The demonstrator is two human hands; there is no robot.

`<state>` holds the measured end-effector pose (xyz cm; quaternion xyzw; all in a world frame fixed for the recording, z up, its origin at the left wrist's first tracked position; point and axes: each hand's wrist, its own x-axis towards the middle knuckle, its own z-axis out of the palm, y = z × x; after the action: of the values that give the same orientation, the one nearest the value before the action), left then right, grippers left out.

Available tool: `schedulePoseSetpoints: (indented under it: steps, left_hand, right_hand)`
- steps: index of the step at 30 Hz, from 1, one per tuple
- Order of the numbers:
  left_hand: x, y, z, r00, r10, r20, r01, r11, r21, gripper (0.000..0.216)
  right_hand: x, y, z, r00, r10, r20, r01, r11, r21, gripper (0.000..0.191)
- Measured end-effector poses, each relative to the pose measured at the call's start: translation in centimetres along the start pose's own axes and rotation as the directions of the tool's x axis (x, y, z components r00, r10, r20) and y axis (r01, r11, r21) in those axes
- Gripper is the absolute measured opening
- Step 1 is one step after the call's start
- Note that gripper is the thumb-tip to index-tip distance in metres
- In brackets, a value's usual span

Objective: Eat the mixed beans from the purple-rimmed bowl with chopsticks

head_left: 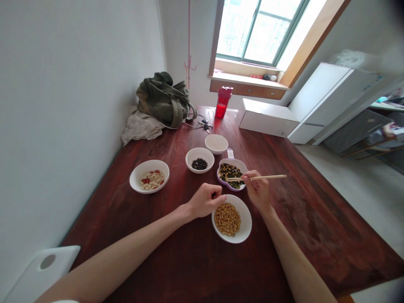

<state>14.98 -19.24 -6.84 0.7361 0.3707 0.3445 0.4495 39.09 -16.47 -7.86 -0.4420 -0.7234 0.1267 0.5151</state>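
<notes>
My right hand [257, 191] holds wooden chopsticks [268, 177], their tips over a dark, leafy and seed mix [230, 174] in a small purple-rimmed dish [239, 165]. My left hand [206, 200] is curled shut, with nothing visible in it, beside the rim of a white bowl [244, 219] of yellow soybeans [227, 219]. Farther left, a white bowl [148, 165] holds pale slices and red pieces [152, 179]. Another white bowl [200, 151] holds small dark bits [200, 164]. Behind it stands a white bowl [216, 144] with no contents visible.
All this stands on a dark red wooden table [293, 235] against a white wall [78, 84]. At its far end are an olive bag [166, 101], a pale cloth [142, 128], keys [205, 125] and a red bottle [223, 102]. A white box [267, 118] stands beyond.
</notes>
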Motion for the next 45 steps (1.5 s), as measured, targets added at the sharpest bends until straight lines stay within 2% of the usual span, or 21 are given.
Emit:
schedulePoseSetpoints:
  steps: [16, 27, 33, 37, 40, 42, 45]
  left_hand:
    - [0.0, 0.1, 0.0, 1.0, -0.011, 0.003, 0.011, 1.0, 0.016, 0.042]
    - [0.0, 0.1, -0.1, 1.0, -0.013, 0.005, 0.012, 1.0, 0.019, 0.041]
    - [0.0, 0.0, 0.0, 1.0, -0.019, 0.006, 0.019, 1.0, 0.018, 0.041]
    - [0.0, 0.1, -0.1, 1.0, -0.024, 0.008, 0.024, 1.0, 0.014, 0.042]
    - [0.0, 0.1, -0.1, 1.0, -0.024, 0.008, 0.024, 1.0, 0.013, 0.042]
    - [0.0, 0.2, -0.1, 1.0, -0.026, 0.003, 0.026, 1.0, 0.014, 0.042]
    - [-0.1, 0.2, -0.1, 1.0, -0.029, -0.008, 0.029, 0.999, 0.026, 0.041]
  right_hand:
    - [-0.2, 0.2, 0.0, 0.999, 0.043, 0.01, -0.043, 0.999, 0.015, 0.017]
    - [0.0, 0.0, 0.0, 0.999, 0.028, 0.021, -0.027, 0.999, -0.023, 0.018]
    - [0.0, -0.3, -0.3, 0.995, 0.08, -0.057, -0.081, 0.997, -0.013, 0.021]
    - [0.1, 0.1, -0.6, 0.965, 0.219, -0.144, -0.203, 0.972, 0.115, 0.023]
    - [0.4, 0.7, -1.0, 0.934, 0.313, -0.171, -0.248, 0.915, 0.317, 0.023]
    - [0.6, 0.9, -1.3, 0.939, 0.324, -0.117, -0.238, 0.855, 0.46, 0.024]
    - [0.8, 0.7, -1.6, 0.957, 0.286, 0.046, -0.258, 0.771, 0.582, 0.026]
